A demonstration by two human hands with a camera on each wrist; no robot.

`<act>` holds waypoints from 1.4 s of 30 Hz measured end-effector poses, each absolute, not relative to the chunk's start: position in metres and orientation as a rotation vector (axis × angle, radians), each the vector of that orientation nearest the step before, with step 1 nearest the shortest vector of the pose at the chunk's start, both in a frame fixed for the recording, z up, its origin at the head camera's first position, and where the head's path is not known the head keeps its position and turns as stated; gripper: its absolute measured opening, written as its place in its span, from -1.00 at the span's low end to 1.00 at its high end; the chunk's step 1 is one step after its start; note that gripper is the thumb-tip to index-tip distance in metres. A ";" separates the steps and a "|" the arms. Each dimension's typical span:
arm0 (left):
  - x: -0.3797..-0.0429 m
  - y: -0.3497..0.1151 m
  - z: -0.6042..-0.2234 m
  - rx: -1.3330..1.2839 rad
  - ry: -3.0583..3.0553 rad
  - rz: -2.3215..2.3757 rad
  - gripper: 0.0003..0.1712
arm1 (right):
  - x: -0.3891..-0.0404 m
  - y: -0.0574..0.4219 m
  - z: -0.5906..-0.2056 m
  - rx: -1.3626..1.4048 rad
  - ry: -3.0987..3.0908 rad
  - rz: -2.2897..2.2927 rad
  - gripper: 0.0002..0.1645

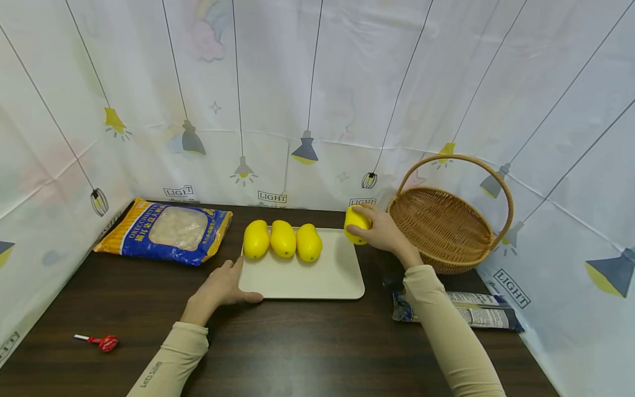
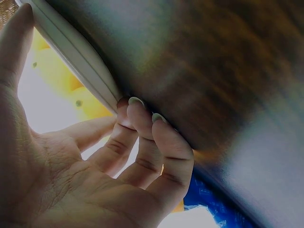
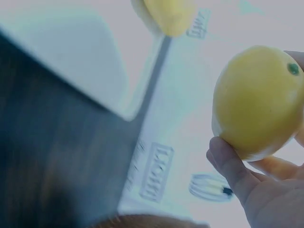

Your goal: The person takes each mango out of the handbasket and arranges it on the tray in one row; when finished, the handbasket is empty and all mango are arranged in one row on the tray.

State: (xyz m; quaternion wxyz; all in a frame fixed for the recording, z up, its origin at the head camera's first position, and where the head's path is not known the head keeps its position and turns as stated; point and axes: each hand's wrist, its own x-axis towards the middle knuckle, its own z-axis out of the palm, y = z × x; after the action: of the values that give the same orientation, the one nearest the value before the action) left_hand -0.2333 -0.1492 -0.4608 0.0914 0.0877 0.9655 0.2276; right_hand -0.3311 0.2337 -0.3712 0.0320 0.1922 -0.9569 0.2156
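Three yellow mangoes point(image 1: 283, 239) lie side by side along the back left of a white rectangular tray point(image 1: 317, 281). A fourth mango point(image 3: 256, 102), with a green stem spot, is pinched between the thumb and fingers of my right hand point(image 1: 383, 229). That hand is raised by the tray's back right corner. My left hand point(image 1: 223, 284) holds the tray's left front corner, thumb along the front rim and bent fingers at the left side. In the left wrist view the fingertips point(image 2: 135, 107) sit right at the tray's edge, low by the table.
A wicker basket point(image 1: 441, 226) with a tall handle stands at the back right. Dark packets point(image 1: 478, 317) lie before it, partly behind my right sleeve. A blue-and-yellow pasta bag point(image 1: 168, 230) lies back left, a red lollipop point(image 1: 106, 343) front left. A printed curtain point(image 1: 297, 99) borders the table.
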 end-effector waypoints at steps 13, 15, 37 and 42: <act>-0.233 -0.150 -0.462 0.253 2.869 0.678 0.42 | -0.346 0.202 -0.429 0.517 -3.003 0.834 -0.17; -0.233 -0.149 -0.462 0.254 2.872 0.679 0.42 | -0.347 0.200 -0.433 0.505 -3.012 0.853 -0.17; -0.233 -0.145 -0.460 0.261 2.860 0.691 0.41 | -0.348 0.207 -0.442 0.571 -3.175 0.757 -0.13; -0.235 -0.145 -0.461 0.270 2.860 0.692 0.41 | -0.345 0.211 -0.437 0.526 -3.172 0.776 -0.12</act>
State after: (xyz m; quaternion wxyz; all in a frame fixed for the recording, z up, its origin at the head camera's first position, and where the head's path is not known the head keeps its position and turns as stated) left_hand -0.2352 -0.1447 -0.4606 0.0935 0.0909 0.9637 0.2332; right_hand -0.3450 0.2107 -0.4369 -0.0828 0.1584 -0.9557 0.2339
